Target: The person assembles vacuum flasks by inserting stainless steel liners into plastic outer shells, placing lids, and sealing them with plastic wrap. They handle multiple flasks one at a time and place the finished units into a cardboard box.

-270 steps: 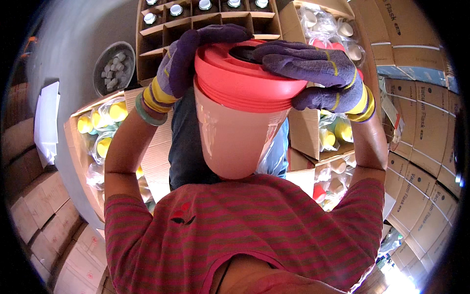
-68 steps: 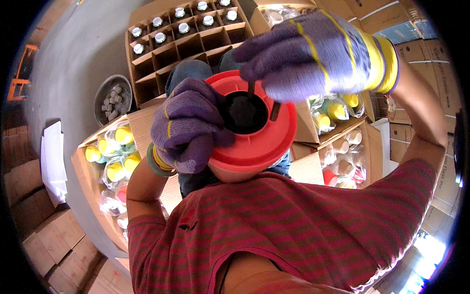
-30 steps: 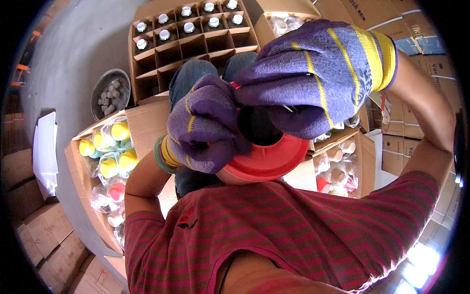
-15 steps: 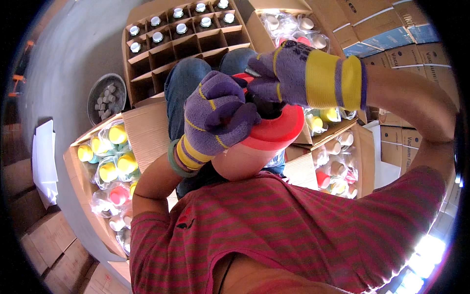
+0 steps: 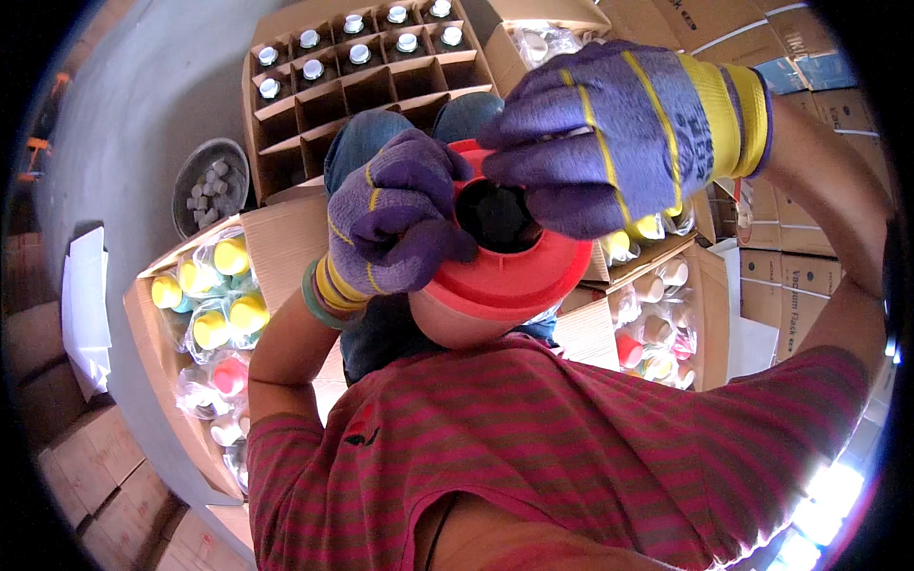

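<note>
A red, pink-sided plastic flask body (image 5: 476,300) rests at my lap, its broad red rim facing up around a round dark opening. My left hand (image 5: 395,214), in a purple and yellow knit glove, has its fingers curled closed on the rim's left side. Over the right side of the rim lies my right hand (image 5: 619,143), gloved the same way. Its fingers are stretched out to the left, with thumb and fingertips near the opening. Part of the rim is hidden under this hand, and nothing shows in its grasp.
Ahead stands a divided carton (image 5: 367,90) with several white-topped bottles. A carton of yellow- and red-capped flasks (image 5: 228,257) is at the left, another carton (image 5: 705,314) at the right. A grey bowl (image 5: 181,214) holds small pale pieces. Stacked cardboard boxes (image 5: 800,219) line the right.
My hands have moved apart at the rim, uncovering the dark opening. The right hand has gone from bent fingers to stretched ones. The flask body has turned so its opening faces up more.
</note>
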`<state>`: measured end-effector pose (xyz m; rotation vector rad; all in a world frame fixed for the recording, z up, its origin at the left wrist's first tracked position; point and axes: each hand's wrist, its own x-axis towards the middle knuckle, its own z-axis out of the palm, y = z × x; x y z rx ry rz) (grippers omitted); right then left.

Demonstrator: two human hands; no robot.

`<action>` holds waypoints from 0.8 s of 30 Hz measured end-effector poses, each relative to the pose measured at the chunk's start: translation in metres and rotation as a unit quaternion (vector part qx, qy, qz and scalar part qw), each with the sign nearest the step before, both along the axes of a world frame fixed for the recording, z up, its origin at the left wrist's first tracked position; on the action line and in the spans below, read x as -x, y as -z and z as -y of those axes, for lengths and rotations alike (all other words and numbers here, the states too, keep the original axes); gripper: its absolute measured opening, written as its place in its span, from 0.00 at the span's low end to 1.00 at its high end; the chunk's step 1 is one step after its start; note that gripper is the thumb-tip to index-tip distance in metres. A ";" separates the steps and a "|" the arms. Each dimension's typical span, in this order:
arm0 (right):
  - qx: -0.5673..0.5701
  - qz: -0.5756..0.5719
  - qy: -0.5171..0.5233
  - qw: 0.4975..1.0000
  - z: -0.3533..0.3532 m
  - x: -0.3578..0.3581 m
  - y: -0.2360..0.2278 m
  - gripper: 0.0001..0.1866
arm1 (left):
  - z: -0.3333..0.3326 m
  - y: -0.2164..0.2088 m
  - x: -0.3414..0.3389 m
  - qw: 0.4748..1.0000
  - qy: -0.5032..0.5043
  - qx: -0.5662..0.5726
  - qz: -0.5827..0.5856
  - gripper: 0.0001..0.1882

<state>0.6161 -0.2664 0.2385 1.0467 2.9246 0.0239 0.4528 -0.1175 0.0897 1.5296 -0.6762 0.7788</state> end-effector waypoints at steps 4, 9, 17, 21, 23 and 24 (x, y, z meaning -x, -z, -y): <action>0.062 -0.019 0.028 0.997 -0.004 0.001 0.010 0.16 | -0.002 0.001 -0.003 0.999 0.036 -0.016 0.000 0.02; 0.044 0.043 0.118 0.991 0.008 0.004 0.022 0.15 | 0.006 0.012 -0.006 0.998 0.007 0.043 -0.055 0.02; 0.168 -0.185 0.500 0.829 0.013 0.027 0.048 0.18 | 0.039 -0.001 0.000 0.961 -0.055 0.108 -0.248 0.05; 0.334 -0.211 0.636 0.663 0.010 0.028 0.025 0.13 | 0.050 -0.013 0.004 0.945 -0.039 0.173 -0.275 0.06; 0.398 -0.266 0.664 0.575 0.017 0.028 0.010 0.12 | 0.038 -0.018 0.001 0.984 -0.091 -0.004 -0.156 0.05; 0.306 -0.242 0.591 0.706 0.024 0.019 0.010 0.12 | 0.033 -0.017 -0.003 0.989 -0.069 -0.004 -0.129 0.05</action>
